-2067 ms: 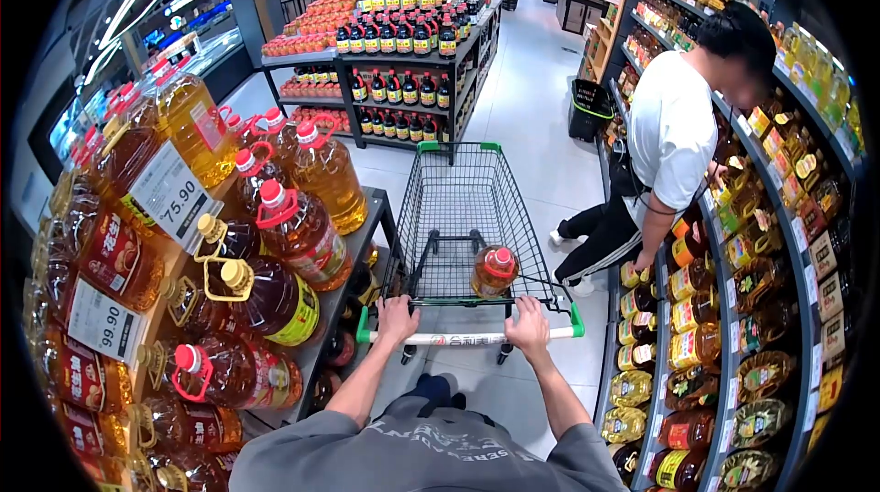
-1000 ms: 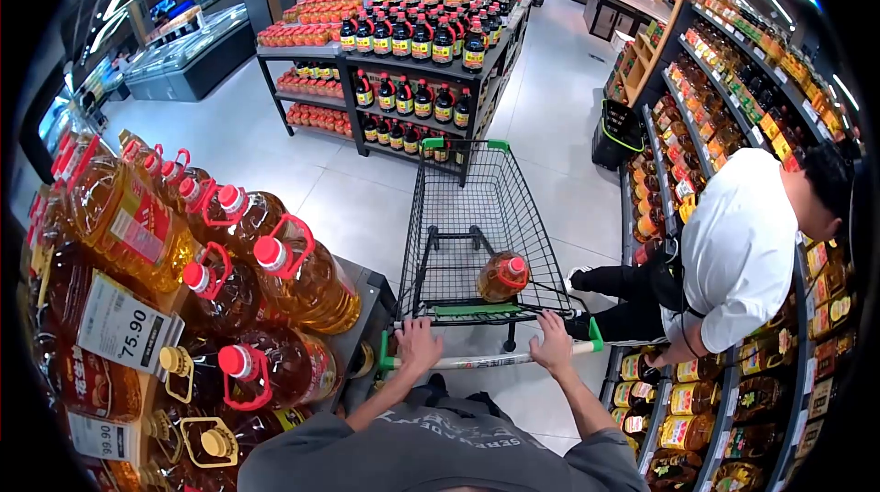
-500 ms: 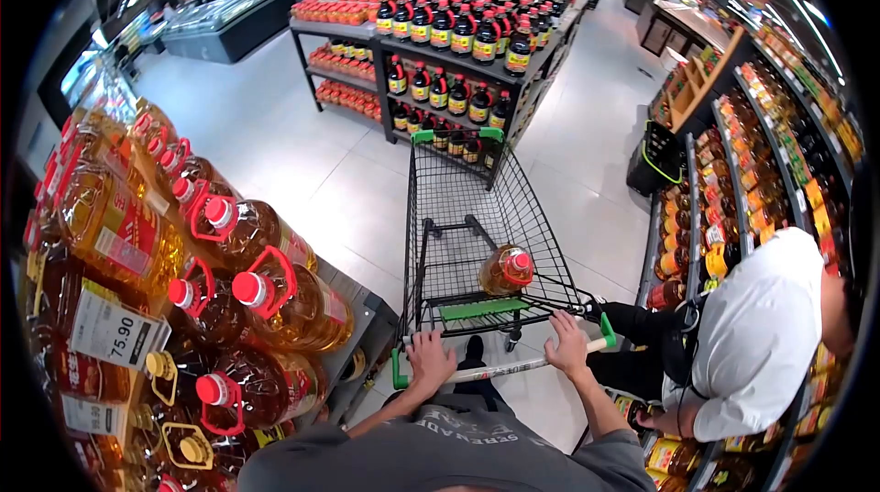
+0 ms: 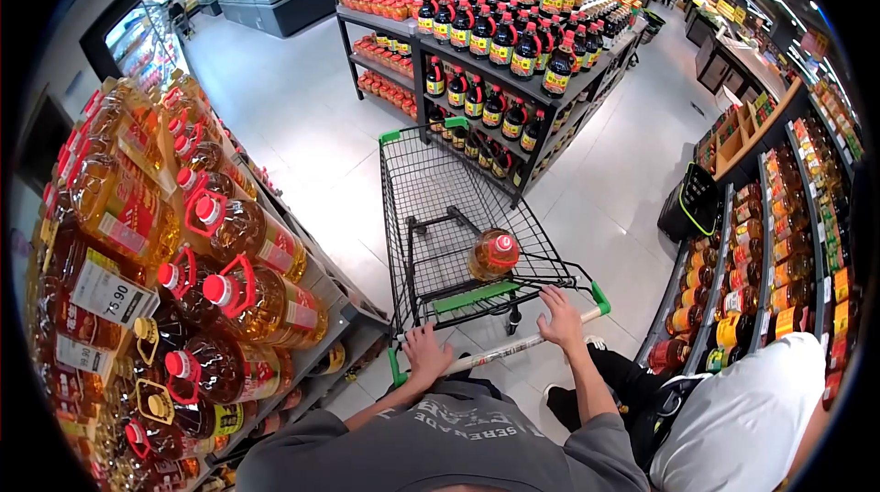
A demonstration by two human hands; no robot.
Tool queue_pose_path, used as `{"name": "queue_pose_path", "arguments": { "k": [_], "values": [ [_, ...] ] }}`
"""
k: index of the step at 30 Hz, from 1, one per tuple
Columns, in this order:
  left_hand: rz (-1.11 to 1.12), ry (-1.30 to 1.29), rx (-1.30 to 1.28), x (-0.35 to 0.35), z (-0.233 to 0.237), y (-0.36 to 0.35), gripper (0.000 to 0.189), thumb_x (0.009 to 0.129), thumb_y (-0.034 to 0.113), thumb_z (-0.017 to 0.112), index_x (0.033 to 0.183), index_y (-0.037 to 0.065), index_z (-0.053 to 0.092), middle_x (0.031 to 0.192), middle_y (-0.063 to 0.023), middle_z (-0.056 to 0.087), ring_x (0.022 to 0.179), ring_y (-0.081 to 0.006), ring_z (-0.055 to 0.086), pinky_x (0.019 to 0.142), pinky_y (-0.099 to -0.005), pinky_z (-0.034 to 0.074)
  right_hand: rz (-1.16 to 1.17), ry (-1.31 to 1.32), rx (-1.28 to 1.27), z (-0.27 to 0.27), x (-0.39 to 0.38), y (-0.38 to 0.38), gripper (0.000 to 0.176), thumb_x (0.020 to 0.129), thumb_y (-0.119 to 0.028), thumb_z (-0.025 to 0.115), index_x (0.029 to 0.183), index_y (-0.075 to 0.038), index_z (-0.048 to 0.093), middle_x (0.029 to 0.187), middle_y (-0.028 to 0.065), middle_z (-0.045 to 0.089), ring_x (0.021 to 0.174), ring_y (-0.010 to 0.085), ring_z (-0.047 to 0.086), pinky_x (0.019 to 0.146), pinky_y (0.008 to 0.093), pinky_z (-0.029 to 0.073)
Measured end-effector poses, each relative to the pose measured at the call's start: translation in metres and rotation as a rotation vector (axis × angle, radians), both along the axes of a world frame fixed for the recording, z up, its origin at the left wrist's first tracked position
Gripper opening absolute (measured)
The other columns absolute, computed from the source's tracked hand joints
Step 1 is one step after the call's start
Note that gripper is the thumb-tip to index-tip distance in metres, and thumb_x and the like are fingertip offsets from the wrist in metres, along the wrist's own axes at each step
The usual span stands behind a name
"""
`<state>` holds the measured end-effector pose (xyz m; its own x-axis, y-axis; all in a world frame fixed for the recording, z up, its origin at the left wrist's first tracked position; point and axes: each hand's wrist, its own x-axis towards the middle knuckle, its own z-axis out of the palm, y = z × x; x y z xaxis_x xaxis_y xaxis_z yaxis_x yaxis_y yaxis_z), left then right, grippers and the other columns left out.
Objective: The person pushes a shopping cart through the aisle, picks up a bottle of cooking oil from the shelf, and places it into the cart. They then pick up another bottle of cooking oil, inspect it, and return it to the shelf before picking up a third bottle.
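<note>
My left hand and my right hand both grip the white handle bar of a black wire shopping cart with green trim. Inside the cart, near the handle, stands one amber oil bottle with a red cap. The cart points away from me and slightly left, toward a gap in the aisle.
Shelves of large oil bottles with price tags crowd my left. A dark-bottle display rack stands ahead of the cart. A person in a white shirt crouches at my right by shelves of jars. A black basket sits on the floor.
The cart and my view have swung left. The person in white has slid from right of the cart to my lower right, partly out of view. Both hands stay on the handle.
</note>
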<state>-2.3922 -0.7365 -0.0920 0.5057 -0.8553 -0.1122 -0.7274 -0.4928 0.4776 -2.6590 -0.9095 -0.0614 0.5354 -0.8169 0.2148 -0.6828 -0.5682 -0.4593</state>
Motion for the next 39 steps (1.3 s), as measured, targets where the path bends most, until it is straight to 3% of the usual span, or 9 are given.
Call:
{"name": "queue_pose_path", "arguments": {
  "k": [15,29,39],
  "values": [
    [0.238,-0.061,0.026,-0.001,-0.004,-0.101,0.063,0.071,0.032,0.067,0.125,0.006,0.048,0.118,-0.0168,0.052,0.117,-0.0336,0.04,0.094,-0.0514,0.031,0.233,-0.034,-0.043,-0.003,0.053,-0.165,0.045,0.071,-0.015,0.058,0.114,-0.005,0.063,0.125,0.0081,0.061,0.122,0.0238,0.053,0.094,0.0379,0.05],
    [0.401,-0.003,0.099,0.044,0.007,-0.189,0.071,0.071,0.034,0.069,0.13,0.003,0.044,0.123,-0.0196,0.048,0.119,-0.0348,0.038,0.094,-0.0523,0.029,0.402,-0.061,-0.045,-0.004,0.143,-0.286,0.044,0.07,-0.013,0.059,0.113,-0.005,0.064,0.123,0.0083,0.062,0.121,0.0239,0.054,0.095,0.0381,0.049],
    [0.493,0.018,0.106,0.089,0.001,-0.235,0.069,0.075,0.035,0.07,0.132,0.007,0.044,0.124,-0.0162,0.05,0.123,-0.0333,0.037,0.096,-0.0524,0.031,0.502,-0.072,-0.061,-0.011,0.216,-0.354,0.041,0.07,-0.012,0.06,0.11,-0.003,0.064,0.124,0.0085,0.062,0.121,0.0251,0.054,0.093,0.0386,0.05]
  ]
}}
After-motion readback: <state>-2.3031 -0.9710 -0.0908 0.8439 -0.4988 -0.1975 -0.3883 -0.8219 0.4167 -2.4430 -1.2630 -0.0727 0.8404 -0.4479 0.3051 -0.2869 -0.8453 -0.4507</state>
